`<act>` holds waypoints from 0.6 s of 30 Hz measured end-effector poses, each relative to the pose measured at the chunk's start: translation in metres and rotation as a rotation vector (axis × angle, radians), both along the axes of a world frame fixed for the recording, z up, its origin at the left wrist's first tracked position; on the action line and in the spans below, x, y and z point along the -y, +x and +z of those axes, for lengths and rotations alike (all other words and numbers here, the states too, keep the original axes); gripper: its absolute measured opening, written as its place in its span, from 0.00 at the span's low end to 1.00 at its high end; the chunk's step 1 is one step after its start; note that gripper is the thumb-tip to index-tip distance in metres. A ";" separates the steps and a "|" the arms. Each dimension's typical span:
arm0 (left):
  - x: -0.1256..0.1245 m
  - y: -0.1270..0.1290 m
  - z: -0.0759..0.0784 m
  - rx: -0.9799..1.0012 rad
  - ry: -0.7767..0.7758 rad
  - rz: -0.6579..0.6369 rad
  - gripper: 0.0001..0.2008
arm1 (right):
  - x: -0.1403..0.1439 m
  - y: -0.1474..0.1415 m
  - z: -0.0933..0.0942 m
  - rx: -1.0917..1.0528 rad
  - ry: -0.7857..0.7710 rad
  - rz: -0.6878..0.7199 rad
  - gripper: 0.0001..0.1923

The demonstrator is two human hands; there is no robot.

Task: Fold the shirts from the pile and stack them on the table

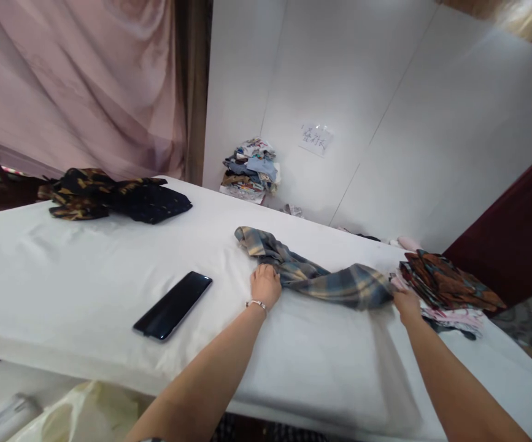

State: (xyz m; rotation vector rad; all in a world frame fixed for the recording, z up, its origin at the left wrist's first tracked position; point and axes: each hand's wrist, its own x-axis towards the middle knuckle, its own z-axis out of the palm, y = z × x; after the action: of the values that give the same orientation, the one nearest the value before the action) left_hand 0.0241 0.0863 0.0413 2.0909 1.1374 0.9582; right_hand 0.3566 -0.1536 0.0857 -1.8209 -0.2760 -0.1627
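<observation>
A plaid garment [334, 285] in blue-grey and yellow lies bunched lengthwise across the white-covered table [321, 362], its right end lifted a little. My left hand [266, 285], with a bracelet at the wrist, is closed on the garment's near edge left of its middle. At the far right end, my right hand [406, 304] pinches the cloth. A dark phone [173, 306] rests flat on the table to the left of my left hand. The fingertips of both hands are partly hidden by the cloth.
Dark patterned clothing [118, 195] lies crumpled at the back left. Folded clothes [450, 282] are stacked at the right, close to my right hand. Behind the table stands a pile of clothes [251, 167] against the white wall. A pale plastic bag [86, 414] sits below the front edge.
</observation>
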 end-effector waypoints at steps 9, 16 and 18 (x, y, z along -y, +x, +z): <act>0.006 0.000 0.007 0.283 0.032 -0.176 0.05 | -0.153 -0.088 0.035 0.304 -0.669 0.743 0.17; -0.006 -0.006 0.004 0.030 -0.164 -0.088 0.06 | -0.266 -0.160 0.004 0.272 -0.820 0.834 0.12; -0.008 -0.005 0.002 0.010 -0.170 -0.073 0.07 | -0.281 -0.164 -0.003 0.263 -0.819 0.790 0.08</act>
State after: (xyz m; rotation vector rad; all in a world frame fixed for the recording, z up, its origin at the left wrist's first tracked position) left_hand 0.0187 0.0942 0.0438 1.9747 1.0905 0.8079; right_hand 0.1923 0.1277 0.0828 -2.3241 -1.3746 0.3183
